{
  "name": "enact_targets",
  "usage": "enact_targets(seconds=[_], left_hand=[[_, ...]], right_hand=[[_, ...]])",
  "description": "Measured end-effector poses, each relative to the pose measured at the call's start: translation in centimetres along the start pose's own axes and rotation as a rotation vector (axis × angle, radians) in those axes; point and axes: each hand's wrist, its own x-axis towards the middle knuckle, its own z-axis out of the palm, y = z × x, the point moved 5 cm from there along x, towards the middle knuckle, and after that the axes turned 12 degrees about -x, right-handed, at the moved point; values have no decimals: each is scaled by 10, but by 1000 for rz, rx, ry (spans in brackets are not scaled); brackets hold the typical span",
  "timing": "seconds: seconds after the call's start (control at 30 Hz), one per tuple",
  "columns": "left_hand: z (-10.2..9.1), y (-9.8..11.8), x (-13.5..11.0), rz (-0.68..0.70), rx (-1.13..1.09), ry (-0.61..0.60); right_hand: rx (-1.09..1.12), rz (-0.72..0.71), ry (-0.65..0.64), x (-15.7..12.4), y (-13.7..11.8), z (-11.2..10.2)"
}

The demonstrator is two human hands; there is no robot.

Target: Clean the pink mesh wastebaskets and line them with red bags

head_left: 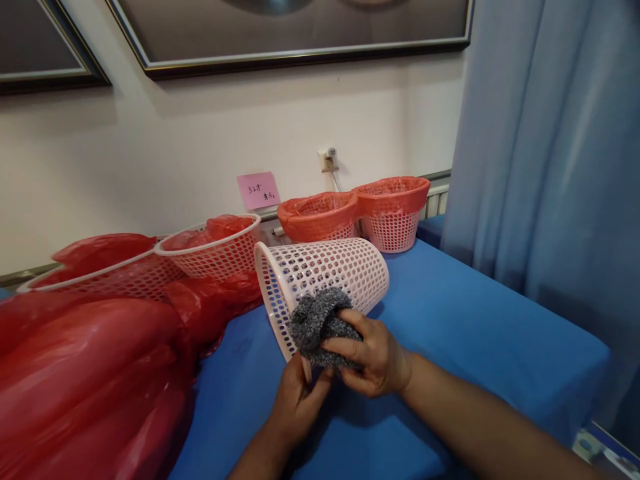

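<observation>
A pale pink perforated plastic wastebasket [345, 263] lies tipped on its side, its mouth facing left. At the near edge of its rim, my left hand [297, 403] pinches the plastic between thumb and fingers. My right hand [375, 357] grips a dark grey fuzzy cloth [320, 323], bunched up and pressed against the basket's outer side near the rim. The cloth hides part of the basket's wall and some of my right fingertips.
Two baskets lined with red bags, a nearer one [320, 213] and a farther one [393, 230], stand by the wall. More baskets [225, 260] with red plastic are at left, behind a large red bag heap [100, 373]. A blue sheet [450, 320] covers the table; a blue curtain [540, 153] hangs at right.
</observation>
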Motion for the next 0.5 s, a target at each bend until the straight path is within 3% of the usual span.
enact_targets(seconds=[0.07,0.2,0.27,0.33,0.4,0.5], left_hand=[[-3,6,-1,18,-54,43],[-3,12,-1,48,-36,23],[0,11,-1,66,32,-31],[3,6,-1,69,106,-78],[6,0,0,61,159,-118],[11,-6,2,46,175,-193]], right_hand=[[-36,165,22,-2,24,1],[-139,867,193,-26,109,-8],[-129,1110,223,-38,136,-10],[-128,1078,201,-36,134,-10],[-131,807,142,-23,101,-7],[-71,330,46,-7,29,0]])
